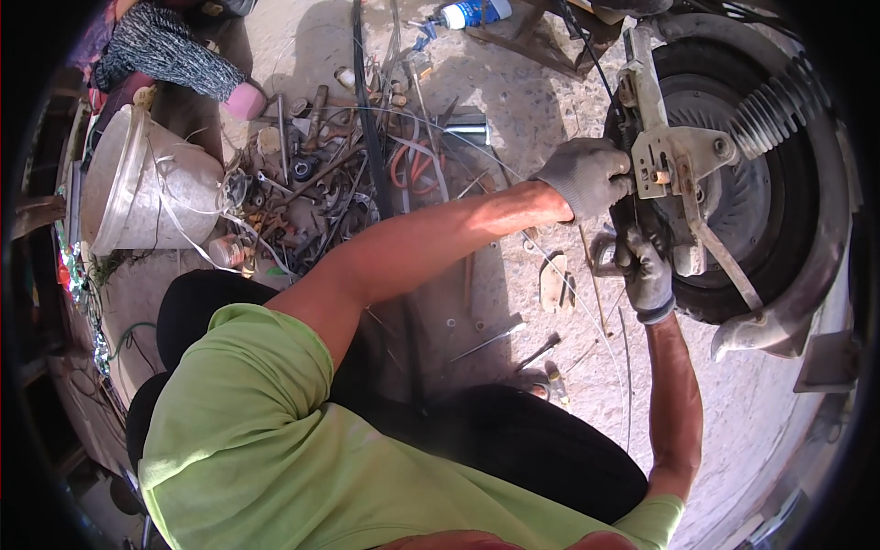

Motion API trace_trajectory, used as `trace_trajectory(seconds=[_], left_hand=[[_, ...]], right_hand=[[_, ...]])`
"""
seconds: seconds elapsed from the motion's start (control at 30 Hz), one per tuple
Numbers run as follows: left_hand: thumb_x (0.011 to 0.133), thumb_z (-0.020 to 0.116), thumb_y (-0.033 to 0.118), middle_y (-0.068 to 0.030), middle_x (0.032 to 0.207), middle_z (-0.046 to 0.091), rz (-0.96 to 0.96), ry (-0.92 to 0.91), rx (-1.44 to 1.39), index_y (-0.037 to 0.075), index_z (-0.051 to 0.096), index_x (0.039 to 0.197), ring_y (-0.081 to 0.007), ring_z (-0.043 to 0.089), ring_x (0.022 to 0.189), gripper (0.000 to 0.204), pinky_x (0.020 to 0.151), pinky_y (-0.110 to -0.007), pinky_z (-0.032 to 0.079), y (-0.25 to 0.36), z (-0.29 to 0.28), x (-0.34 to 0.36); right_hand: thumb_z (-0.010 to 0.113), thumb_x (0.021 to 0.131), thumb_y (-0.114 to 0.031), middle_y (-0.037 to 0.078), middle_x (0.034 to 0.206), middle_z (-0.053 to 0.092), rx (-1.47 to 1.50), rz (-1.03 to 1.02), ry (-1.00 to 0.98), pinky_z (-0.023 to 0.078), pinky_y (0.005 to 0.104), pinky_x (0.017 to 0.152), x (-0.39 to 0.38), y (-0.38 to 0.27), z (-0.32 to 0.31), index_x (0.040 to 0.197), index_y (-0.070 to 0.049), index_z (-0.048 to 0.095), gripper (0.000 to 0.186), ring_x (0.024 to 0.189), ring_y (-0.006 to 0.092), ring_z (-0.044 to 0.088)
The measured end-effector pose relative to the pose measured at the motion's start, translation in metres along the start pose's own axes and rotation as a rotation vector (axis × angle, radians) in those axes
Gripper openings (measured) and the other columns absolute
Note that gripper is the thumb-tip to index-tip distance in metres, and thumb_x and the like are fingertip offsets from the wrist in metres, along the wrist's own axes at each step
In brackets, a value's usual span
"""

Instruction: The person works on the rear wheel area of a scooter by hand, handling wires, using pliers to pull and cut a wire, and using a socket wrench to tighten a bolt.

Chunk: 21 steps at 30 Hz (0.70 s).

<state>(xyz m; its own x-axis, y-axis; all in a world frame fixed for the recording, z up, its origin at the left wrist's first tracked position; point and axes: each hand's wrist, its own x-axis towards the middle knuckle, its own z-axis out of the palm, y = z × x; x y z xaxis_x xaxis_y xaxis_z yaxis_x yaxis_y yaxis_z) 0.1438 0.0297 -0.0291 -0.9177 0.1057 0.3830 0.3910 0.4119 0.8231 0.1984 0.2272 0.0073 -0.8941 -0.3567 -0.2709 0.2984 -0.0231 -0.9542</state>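
Both of my hands wear grey work gloves and are at a motor-scooter-type wheel on the right. My left hand (584,176) is closed against the edge of a slotted metal bracket (652,163); what its fingers hold is hidden. Lower down, my right hand (649,278) has curled fingers beside the axle area, closed on something too dark and covered to name. Behind the bracket is the black tyre (796,197) around a grey finned hub (747,197). A coil spring (779,119) joins the bracket's upper right, and a flat metal strut (718,246) slants down from it.
A heap of tools and scrap parts (307,170) covers the ground at left centre, with orange-handled pliers or scissors (417,165) at its edge. A whitish bucket (165,188) lies tipped beside it. A blue bottle (475,13) is at the top; another person's sleeve (174,50) shows upper left.
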Motion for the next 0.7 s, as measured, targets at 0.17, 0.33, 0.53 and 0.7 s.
trace_trajectory(seconds=[0.17, 0.33, 0.53, 0.7], left_hand=[[0.081, 0.078, 0.022, -0.0142, 0.089, 0.068, 0.140, 0.080, 0.138, 0.005, 0.071, 0.094, -0.0350, 0.068, 0.086, 0.022, 0.077, -0.046, 0.054, 0.010, 0.000, -0.005], [0.081, 0.078, 0.021, -0.0143, 0.090, 0.068, 0.061, 0.033, 0.030, 0.005, 0.071, 0.094, -0.0347, 0.068, 0.085, 0.022, 0.076, -0.045, 0.055, 0.001, -0.001, -0.002], [0.080, 0.079, 0.021, -0.0124, 0.091, 0.066, 0.150, 0.078, 0.159, 0.006, 0.072, 0.098, -0.0362, 0.066, 0.086, 0.024, 0.078, -0.048, 0.054, 0.011, 0.002, -0.007], [0.083, 0.077, 0.023, -0.0130, 0.090, 0.066, 0.033, 0.023, 0.104, 0.006, 0.072, 0.098, -0.0359, 0.066, 0.088, 0.023, 0.081, -0.047, 0.053, 0.012, -0.002, -0.007]], right_hand=[[0.064, 0.095, -0.025, -0.001, 0.064, 0.043, 0.047, 0.034, 0.024, 0.035, 0.0253, 0.048, -0.002, 0.002, -0.004, 0.113, -0.006, 0.060, 0.027, 0.058, 0.0119, 0.049], [0.068, 0.092, -0.029, -0.001, 0.063, 0.043, 0.037, 0.036, 0.011, 0.034, 0.0247, 0.046, -0.001, -0.007, 0.002, 0.116, -0.005, 0.060, 0.035, 0.057, 0.0110, 0.049], [0.068, 0.092, -0.029, 0.000, 0.063, 0.045, 0.027, -0.012, -0.023, 0.035, 0.0248, 0.046, 0.000, -0.010, 0.006, 0.106, -0.005, 0.058, 0.029, 0.057, 0.0115, 0.051], [0.067, 0.093, -0.028, 0.000, 0.063, 0.046, 0.050, -0.004, -0.012, 0.036, 0.0252, 0.047, -0.002, -0.006, 0.002, 0.093, -0.007, 0.054, 0.024, 0.058, 0.0125, 0.051]])
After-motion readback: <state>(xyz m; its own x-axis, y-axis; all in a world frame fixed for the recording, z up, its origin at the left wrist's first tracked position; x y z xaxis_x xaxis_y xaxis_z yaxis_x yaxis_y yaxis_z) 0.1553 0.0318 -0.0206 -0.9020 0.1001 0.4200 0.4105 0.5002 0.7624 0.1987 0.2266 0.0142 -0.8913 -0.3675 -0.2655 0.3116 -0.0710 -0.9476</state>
